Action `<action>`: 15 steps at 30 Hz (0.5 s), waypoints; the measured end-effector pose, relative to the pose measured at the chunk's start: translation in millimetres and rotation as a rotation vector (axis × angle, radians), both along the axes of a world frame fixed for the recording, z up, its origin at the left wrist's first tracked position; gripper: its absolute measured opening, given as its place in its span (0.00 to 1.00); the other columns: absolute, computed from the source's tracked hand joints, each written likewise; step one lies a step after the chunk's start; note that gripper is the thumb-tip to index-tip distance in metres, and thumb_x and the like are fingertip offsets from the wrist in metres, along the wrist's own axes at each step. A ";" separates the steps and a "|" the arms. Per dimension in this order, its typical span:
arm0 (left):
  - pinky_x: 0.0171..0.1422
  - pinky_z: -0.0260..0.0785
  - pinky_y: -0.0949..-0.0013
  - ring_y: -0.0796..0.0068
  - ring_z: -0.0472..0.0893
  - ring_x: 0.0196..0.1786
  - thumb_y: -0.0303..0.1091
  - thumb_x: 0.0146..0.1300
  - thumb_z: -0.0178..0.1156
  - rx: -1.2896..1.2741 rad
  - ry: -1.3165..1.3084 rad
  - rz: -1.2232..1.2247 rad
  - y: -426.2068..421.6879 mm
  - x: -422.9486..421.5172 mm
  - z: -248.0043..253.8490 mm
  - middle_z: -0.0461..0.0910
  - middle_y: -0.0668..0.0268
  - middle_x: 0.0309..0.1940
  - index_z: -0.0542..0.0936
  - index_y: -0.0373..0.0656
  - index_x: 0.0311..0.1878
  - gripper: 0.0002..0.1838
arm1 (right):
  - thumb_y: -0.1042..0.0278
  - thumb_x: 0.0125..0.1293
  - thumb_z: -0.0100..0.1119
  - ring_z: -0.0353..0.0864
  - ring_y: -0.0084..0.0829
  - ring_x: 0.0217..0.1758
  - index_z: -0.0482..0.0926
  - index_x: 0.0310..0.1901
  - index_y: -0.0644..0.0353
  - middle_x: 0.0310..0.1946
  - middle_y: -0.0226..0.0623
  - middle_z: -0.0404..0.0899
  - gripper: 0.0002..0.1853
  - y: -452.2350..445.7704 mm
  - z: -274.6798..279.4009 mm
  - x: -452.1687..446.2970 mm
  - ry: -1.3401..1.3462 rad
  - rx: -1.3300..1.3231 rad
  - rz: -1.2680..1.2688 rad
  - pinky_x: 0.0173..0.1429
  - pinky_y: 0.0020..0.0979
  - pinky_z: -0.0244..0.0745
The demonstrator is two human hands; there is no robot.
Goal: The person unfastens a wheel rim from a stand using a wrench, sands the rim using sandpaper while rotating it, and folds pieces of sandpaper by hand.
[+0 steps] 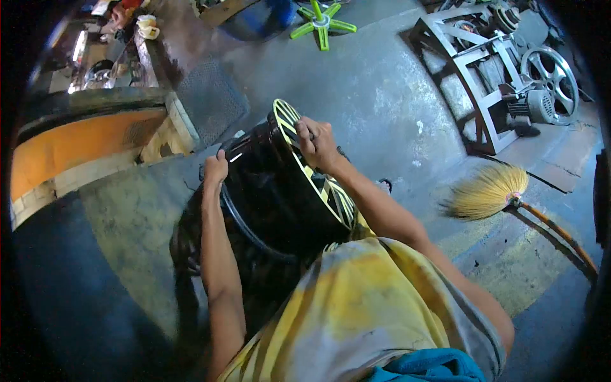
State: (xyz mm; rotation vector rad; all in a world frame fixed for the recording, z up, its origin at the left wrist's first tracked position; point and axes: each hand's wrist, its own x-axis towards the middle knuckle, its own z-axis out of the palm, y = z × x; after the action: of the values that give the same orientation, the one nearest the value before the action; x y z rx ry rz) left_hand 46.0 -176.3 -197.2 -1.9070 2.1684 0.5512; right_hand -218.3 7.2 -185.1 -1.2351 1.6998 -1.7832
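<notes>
A large black drum-shaped body leans in front of me, with a pale yellow slatted grille on its right face. My left hand is closed on the drum's far left rim, thumb up. On the grille side, my right hand has its fingers curled around something near the grille's upper part; what exactly it grips is hidden by the fingers. The drum's near end lies against the yellow and grey cloth over my lap.
A straw broom lies at the right. Behind it stands a grey metal frame with a motor and spoked wheel. A green star-shaped base and a blue tub are at the top. An orange-sided bench is left.
</notes>
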 end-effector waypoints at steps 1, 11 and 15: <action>0.59 0.67 0.51 0.39 0.77 0.56 0.50 0.70 0.48 0.011 -0.015 0.004 2.6 3.9 2.6 0.78 0.34 0.46 0.79 0.23 0.45 0.30 | 0.65 0.73 0.45 0.68 0.53 0.21 0.70 0.29 0.65 0.19 0.52 0.67 0.15 0.3 -1.4 0.9 -0.049 -0.007 0.026 0.27 0.40 0.64; 0.61 0.66 0.52 0.41 0.76 0.57 0.49 0.70 0.46 -0.028 0.169 0.075 17.3 -5.1 17.8 0.78 0.35 0.47 0.79 0.25 0.46 0.29 | 0.57 0.73 0.46 0.78 0.59 0.35 0.81 0.38 0.64 0.30 0.57 0.78 0.19 -25.2 0.6 2.5 -0.090 0.190 -0.091 0.39 0.48 0.74; 0.62 0.66 0.51 0.40 0.76 0.58 0.49 0.70 0.46 -0.038 0.138 0.055 5.8 9.9 2.0 0.77 0.34 0.48 0.79 0.24 0.47 0.30 | 0.58 0.72 0.46 0.77 0.61 0.33 0.80 0.35 0.65 0.28 0.59 0.77 0.19 -27.7 -4.9 1.8 -0.008 0.212 -0.091 0.38 0.49 0.73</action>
State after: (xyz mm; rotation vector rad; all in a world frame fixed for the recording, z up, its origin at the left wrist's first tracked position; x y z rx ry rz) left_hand 55.9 -170.6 -195.3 -2.0095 2.2294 0.6752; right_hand -216.5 -20.6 -190.0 -1.0743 1.9112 -1.6041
